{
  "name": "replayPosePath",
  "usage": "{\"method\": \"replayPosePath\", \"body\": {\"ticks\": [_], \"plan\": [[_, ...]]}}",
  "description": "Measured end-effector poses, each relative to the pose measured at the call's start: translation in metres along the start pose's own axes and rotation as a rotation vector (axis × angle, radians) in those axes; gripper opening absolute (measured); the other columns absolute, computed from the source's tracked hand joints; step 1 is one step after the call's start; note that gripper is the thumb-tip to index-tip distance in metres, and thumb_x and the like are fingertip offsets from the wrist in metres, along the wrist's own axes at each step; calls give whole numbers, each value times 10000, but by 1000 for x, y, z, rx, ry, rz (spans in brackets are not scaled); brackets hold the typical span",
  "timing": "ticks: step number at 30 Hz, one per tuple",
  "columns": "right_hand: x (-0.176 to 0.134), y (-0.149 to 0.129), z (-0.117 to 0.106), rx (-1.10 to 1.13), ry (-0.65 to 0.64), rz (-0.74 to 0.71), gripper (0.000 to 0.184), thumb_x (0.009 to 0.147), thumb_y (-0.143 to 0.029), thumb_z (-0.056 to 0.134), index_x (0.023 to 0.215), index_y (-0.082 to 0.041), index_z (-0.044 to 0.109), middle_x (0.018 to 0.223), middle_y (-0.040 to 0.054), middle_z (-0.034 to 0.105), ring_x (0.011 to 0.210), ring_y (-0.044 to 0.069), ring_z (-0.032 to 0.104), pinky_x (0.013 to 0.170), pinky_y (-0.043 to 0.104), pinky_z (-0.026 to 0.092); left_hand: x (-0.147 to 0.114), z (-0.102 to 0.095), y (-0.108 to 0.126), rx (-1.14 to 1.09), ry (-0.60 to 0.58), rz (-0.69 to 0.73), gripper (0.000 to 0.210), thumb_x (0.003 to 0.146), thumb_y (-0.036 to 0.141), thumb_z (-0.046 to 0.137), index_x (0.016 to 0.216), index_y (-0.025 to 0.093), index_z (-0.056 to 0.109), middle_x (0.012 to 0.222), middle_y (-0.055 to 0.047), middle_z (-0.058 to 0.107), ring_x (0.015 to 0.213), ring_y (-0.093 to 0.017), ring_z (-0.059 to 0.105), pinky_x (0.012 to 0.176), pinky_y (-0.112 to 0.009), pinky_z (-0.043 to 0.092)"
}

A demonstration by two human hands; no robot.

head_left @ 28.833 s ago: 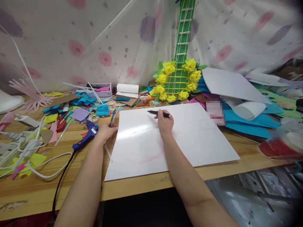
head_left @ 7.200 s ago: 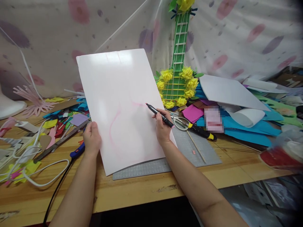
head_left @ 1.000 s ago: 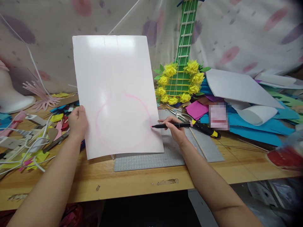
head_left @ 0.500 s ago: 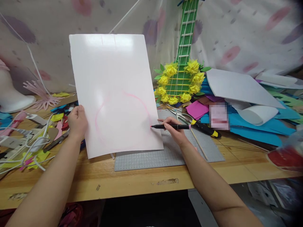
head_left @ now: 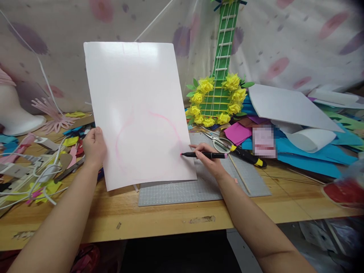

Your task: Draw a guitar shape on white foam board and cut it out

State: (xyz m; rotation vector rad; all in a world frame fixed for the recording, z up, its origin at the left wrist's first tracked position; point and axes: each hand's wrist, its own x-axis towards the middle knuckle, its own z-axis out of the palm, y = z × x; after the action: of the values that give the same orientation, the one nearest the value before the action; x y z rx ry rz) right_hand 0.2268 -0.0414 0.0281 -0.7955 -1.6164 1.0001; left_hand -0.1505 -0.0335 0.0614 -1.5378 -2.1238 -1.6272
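Left hand (head_left: 95,148) clamped on left edge of white board (head_left: 142,83), tilted up between the hands. Right hand (head_left: 209,159), apart, pinches black marker (head_left: 215,155), tip just inside right edge. Scissors (head_left: 217,140) limit room beyond right hand; table (head_left: 159,223) edge runs below both.

A craft workspace: the scuffed wooden desk (head_left: 159,229) carries a cutting mat (head_left: 173,196), scissors (head_left: 218,143), bright blue sheets (head_left: 307,156) and a flower-trimmed model guitar (head_left: 222,76).

The white board (head_left: 142,83) blocks the middle; the central table front (head_left: 159,223) leaves passage.
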Motion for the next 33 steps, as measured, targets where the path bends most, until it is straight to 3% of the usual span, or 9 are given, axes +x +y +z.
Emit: {"method": "replayPosePath", "body": {"ticks": [5,10,15,19,23,27,33], "plan": [[-2,-2,1,-65,-114,-24,257,815,-385,566,620,-219,546,625,-10,519,857,197,598,1006,440,376,0,0,-1,-15,-3,-15,333,878,388,372,624,181,426,560,50,380,547,-97,318,515,-239,238],[-2,-2,2,-8,-34,-17,228,812,-387,572,651,-228,555,648,-8,514,880,201,595,987,432,394,0,0,0,-22,5,12,328,879,378,370,626,178,434,575,43,404,565,-102,342,529,-241,248],[-2,-8,7,-70,-139,-14,280,793,-402,583,591,-213,537,606,-19,520,718,161,560,1032,427,343,0,0,1,-21,3,20,340,884,395,366,628,182,431,574,43,401,564,-103,334,530,-242,243],[-3,-5,9,2,-137,4,288,795,-414,574,586,-218,547,583,-16,512,757,178,572,1033,433,330,-1,1,3,-58,9,13,334,885,380,371,622,182,425,575,41,394,569,-103,331,533,-240,247],[-4,1,8,22,-71,15,284,785,-431,587,590,-226,561,569,-3,519,851,215,579,949,417,387,-2,0,9,-93,-3,2,311,877,348,397,613,185,418,572,39,385,564,-103,325,533,-243,248],[8,-4,8,-7,17,31,251,779,-446,595,668,-222,587,628,-5,551,656,161,540,685,326,454,-1,-1,16,-137,-18,-1,309,874,352,415,613,186,421,581,35,387,566,-106,324,537,-244,257],[44,-17,3,70,380,-103,291,791,-487,563,671,-223,572,591,-24,530,547,112,498,587,270,419,6,-6,20,-180,-35,21,309,886,319,410,609,184,408,575,38,350,555,-100,290,524,-245,240]]}}
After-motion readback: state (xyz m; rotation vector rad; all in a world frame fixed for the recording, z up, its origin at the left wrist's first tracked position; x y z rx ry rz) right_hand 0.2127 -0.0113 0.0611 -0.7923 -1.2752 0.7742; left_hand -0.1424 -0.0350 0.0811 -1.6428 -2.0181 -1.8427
